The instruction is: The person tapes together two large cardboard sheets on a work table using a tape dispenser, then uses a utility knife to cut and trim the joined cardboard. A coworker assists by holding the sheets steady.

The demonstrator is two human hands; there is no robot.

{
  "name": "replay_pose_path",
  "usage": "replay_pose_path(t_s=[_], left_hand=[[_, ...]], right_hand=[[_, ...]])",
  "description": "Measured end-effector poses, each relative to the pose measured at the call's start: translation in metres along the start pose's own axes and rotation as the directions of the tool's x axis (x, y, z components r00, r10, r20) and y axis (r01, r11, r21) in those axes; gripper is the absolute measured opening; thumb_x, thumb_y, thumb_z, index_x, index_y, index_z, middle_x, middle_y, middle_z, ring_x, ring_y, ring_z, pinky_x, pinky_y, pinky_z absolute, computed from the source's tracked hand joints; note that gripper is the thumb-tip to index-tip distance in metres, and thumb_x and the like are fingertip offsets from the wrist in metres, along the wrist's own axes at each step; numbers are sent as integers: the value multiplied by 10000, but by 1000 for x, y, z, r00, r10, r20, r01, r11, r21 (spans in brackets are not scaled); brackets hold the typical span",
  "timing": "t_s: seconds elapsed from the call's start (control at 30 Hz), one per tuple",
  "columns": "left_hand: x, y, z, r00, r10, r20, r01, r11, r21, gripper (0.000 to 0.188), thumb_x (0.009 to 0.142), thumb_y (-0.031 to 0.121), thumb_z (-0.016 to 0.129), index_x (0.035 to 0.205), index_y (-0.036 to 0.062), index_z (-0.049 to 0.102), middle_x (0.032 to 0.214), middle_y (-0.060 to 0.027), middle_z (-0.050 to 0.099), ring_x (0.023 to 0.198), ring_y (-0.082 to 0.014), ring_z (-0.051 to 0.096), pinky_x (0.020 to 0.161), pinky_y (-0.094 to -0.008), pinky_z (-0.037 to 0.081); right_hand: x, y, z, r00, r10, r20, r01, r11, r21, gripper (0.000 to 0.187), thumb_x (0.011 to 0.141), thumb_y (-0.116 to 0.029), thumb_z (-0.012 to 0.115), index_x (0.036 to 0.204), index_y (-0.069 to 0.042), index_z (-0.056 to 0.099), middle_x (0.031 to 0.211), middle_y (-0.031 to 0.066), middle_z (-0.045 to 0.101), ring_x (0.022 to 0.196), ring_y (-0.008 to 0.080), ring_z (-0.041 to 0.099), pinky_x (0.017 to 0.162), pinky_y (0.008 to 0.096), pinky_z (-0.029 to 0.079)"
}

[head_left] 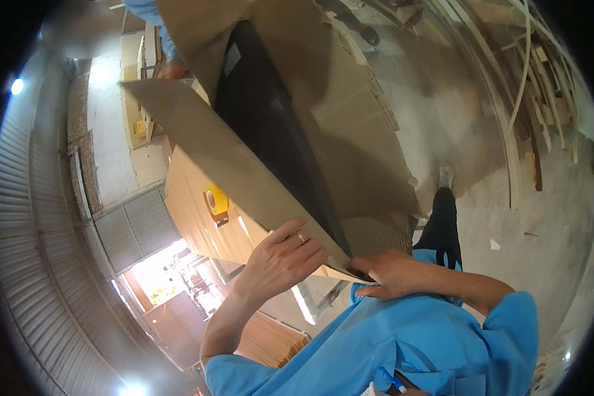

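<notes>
A long dark panel (270,125) lies inside a folded brown cardboard sheet (363,138). One cardboard flap (224,158) stands up along the panel's left side. My left hand (284,259) is closed over the near part of that flap, a ring on one finger; its thumb is hidden. At the near end of the wrap, my right hand (391,274) grips the cardboard corner beside the panel, with its fingertips partly tucked inside. Left of the flap, a tape dispenser (216,203) with a yellow roll rests on a light brown surface (188,191).
Another person's blue sleeve (148,13) and hand (173,70) are at the far left end of the cardboard. Long wooden strips (501,99) lie on the concrete floor (488,231) at the right. A further person's foot (369,34) shows at the top.
</notes>
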State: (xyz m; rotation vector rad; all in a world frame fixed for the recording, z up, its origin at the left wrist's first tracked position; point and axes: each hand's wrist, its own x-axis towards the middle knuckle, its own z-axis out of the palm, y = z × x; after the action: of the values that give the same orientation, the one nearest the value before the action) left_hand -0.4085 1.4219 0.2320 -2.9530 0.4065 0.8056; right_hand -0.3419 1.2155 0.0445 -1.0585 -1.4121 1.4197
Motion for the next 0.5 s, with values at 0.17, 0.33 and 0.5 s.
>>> replay_pose_path(t_s=[0.17, 0.33, 0.5], left_hand=[[5, 5, 44, 950, -7, -312, 42, 993, 106, 381, 878, 151, 699, 1239, 269, 729, 1335, 45, 688, 1386, -212, 578, 1362, -513, 223], [-21, 21, 123, 790, -286, -542, 107, 935, -337, 914, 760, 202, 921, 1558, 127, 481, 1604, -164, 490, 1508, -434, 430, 1268, -590, 321], [-61, 57, 209, 903, -347, -254, 153, 811, -565, 1172, 769, 406, 937, 1641, -20, 280, 1691, -327, 263, 1583, -533, 217, 1280, -626, 228]], right_hand=[[-19, 13, 13, 974, 227, -11, -226, 969, -103, 498, 1013, -437, 674, 1265, -7, 649, 957, 230, 745, 930, 421, 737, 819, 513, 572], [-39, 33, 31, 865, 345, -364, -259, 929, 266, 384, 985, -362, 737, 1128, -6, 756, 826, 255, 734, 765, 390, 733, 732, 433, 581], [-38, 39, 59, 660, 448, -603, -163, 869, 467, 352, 967, -259, 763, 1216, -14, 722, 1026, 142, 777, 925, 156, 724, 840, 354, 570]])
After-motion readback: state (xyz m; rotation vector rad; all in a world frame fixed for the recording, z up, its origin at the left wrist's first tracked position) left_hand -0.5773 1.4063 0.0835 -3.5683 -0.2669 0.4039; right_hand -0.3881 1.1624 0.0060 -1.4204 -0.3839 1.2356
